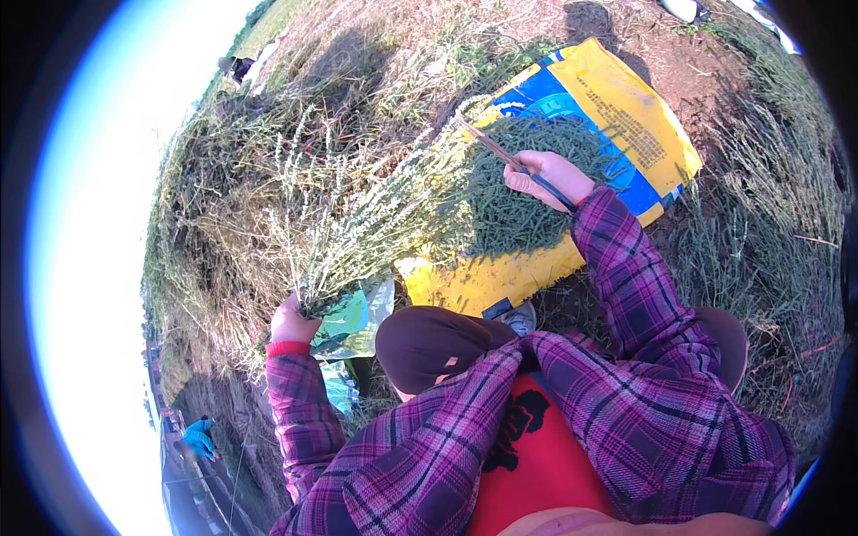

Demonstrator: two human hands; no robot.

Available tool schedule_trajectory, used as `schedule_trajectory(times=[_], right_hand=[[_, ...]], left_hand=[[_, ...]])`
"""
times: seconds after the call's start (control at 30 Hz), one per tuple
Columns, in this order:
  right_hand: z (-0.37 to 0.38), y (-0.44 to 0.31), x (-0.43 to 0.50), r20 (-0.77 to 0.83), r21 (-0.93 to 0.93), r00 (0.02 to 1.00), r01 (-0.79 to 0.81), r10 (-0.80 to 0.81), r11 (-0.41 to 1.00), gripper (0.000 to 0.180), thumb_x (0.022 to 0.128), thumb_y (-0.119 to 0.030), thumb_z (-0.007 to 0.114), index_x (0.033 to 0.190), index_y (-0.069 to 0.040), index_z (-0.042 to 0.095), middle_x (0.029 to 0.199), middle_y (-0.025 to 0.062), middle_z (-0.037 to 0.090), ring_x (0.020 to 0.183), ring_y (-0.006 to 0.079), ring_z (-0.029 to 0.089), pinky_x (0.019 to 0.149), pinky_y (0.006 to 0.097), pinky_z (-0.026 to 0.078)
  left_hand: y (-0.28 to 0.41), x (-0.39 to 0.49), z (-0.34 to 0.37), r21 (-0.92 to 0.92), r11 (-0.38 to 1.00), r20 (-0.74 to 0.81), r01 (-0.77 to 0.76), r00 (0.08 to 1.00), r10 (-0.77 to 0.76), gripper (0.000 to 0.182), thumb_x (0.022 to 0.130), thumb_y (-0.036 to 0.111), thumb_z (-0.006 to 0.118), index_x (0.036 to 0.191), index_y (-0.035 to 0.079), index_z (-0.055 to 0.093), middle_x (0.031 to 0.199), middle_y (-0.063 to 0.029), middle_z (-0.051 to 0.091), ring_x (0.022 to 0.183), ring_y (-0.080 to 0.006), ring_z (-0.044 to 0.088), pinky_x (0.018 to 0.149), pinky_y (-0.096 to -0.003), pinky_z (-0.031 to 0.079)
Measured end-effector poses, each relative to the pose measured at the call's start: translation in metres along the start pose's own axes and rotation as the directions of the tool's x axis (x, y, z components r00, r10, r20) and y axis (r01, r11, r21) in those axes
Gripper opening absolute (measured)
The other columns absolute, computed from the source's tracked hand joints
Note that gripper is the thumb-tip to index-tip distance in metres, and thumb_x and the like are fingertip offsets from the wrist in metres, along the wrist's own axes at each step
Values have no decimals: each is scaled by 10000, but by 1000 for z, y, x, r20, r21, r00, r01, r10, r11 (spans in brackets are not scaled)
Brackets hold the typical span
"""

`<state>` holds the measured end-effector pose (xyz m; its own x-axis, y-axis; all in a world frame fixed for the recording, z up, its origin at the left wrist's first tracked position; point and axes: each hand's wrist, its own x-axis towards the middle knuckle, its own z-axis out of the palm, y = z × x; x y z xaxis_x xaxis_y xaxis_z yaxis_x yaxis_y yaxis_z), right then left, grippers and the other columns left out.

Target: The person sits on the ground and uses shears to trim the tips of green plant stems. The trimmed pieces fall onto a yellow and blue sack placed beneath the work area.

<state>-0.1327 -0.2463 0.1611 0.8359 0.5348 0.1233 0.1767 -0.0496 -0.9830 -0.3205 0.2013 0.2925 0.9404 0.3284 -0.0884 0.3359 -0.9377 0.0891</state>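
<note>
My left hand is closed around the stem ends of a bunch of pale, seed-headed plant stalks. The stalks fan out up and right, over the edge of a yellow and blue plastic sack. My right hand grips a scissors-like tool with a dark handle and long brownish blades pointing up-left. Below that hand, a heap of cut green seed spikes lies on the flattened sack. The bunch's tips reach the heap's left side. Whether the blades are apart cannot be told.
Green and clear plastic sheeting lies beside my left hand. Cut stalks cover the ground at left, and more plants spread at right. A person in blue is far off at lower left. My knee is close to the sack.
</note>
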Motion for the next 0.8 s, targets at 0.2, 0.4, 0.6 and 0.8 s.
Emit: schedule_trajectory(times=[0.2,0.4,0.6,0.8], right_hand=[[-4,5,2,33,29,998,-50,49,998,314,892,-318,668,978,-29,581,825,-30,560,773,48,504,721,227,442],[-1,-4,0,-16,-66,999,-51,50,997,539,825,-540,670,1024,-44,601,851,45,610,801,133,554,743,293,451],[1,3,4,-56,-150,998,3,-12,989,575,823,-584,642,1019,-45,606,837,85,624,792,185,585,748,317,458],[6,-7,3,-69,-199,997,-44,31,979,443,889,-461,628,955,-24,609,790,35,591,746,115,538,720,293,453]], left_hand=[[7,2,-7,72,997,8,33,999,-34,448,630,116,778,1060,138,657,886,-110,693,814,-275,675,752,-358,520],[9,-1,-18,130,991,-25,-36,999,40,432,630,130,767,1047,141,651,889,-122,684,820,-295,667,741,-365,521],[4,-1,-22,70,987,-37,-144,988,147,424,633,109,756,1043,139,652,856,-130,676,808,-308,662,739,-368,520],[6,-4,-20,64,995,-21,-81,996,82,410,632,88,737,1032,120,657,865,-131,680,811,-296,668,739,-363,521]])
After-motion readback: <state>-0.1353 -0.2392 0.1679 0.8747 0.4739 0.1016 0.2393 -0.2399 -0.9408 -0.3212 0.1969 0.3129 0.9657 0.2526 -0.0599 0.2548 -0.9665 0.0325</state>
